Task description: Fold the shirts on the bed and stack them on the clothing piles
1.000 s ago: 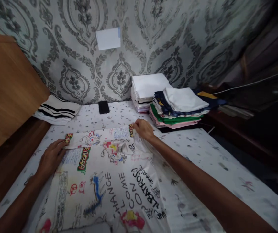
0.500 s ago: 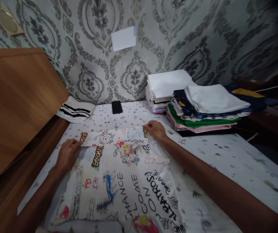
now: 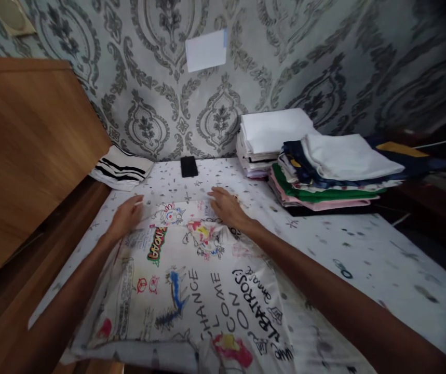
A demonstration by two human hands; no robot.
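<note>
A white cloth garment (image 3: pixel 184 291) covered in coloured drawings and black lettering lies spread before me, its far edge folded over in a strip. My left hand (image 3: pixel 127 215) is at the far left corner of that strip, fingers loosely bent and thumb apart, gripping nothing that I can see. Over the strip's right part rests my right hand (image 3: pixel 228 208), open, fingers stretched toward the left. It hides some of the drawings there. Whether either hand presses on the cloth is hard to tell.
Stacks of folded clothes, one topped with white cloth (image 3: pixel 275 130) and another with green and pink layers (image 3: pixel 324 195), stand at the back right. A black phone-like object (image 3: pixel 188 166) lies near the wall. Striped folded cloth (image 3: pixel 123 169) sits beside a wooden panel (image 3: pixel 31 156) on the left.
Both hands have let go of the strip's far corners. My right hand has moved left over the strip; my left hand has lifted slightly up and right. The view has shifted a little.
</note>
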